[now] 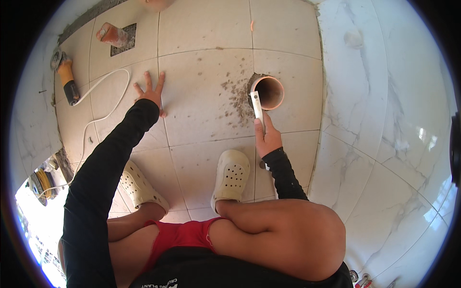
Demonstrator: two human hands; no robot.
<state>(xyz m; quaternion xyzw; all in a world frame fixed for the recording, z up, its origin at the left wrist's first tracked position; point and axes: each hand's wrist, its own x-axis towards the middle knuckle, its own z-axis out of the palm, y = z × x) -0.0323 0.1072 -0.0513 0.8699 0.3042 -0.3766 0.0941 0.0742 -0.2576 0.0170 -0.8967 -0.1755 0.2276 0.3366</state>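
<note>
Orange pipe: set in the floor, just beyond the right hand
Right hand: curled round a white flat tool, likely for reach at the pipe rim
Left hand: empty, splayed on the floor, probably for balance mid-squat
Floor: beige tile, kinda gritty with crumbs beside the pipe
Grinder: lying far left, probably out of the way
Right wall: glossy, marbled

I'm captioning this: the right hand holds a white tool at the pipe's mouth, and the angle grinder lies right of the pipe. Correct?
No: the head view shows the angle grinder left of the pipe. The right hand holds the white tool at the pipe's mouth.
</note>
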